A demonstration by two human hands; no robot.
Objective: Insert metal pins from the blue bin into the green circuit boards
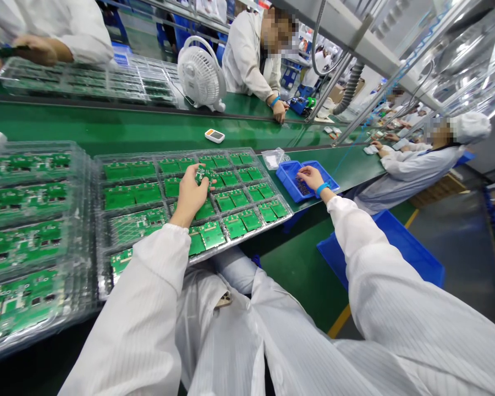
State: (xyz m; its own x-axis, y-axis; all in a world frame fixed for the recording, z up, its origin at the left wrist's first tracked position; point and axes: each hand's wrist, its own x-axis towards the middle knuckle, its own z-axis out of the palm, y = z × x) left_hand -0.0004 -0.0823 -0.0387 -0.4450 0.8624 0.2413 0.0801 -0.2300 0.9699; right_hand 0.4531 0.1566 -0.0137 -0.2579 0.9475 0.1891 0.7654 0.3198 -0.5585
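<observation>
My left hand (192,192) is closed on a small green circuit board (205,176), held just above a clear plastic tray (160,192). Rows of green circuit boards (233,201) lie in that tray's compartments. Over to the right, my right hand (311,179) reaches into a blue bin (287,171) holding many small dark parts (303,186). Its fingertips are pinched together among the parts; whether a part is between them is too small to see. A blue band (323,188) circles my right wrist.
Stacked clear trays of boards (27,231) stand at the left. A plastic bag (273,158) lies by the bin. Beyond are a white handheld device (215,136), a white fan (201,71) and co-workers in white coats. A large blue crate (396,247) sits low at the right.
</observation>
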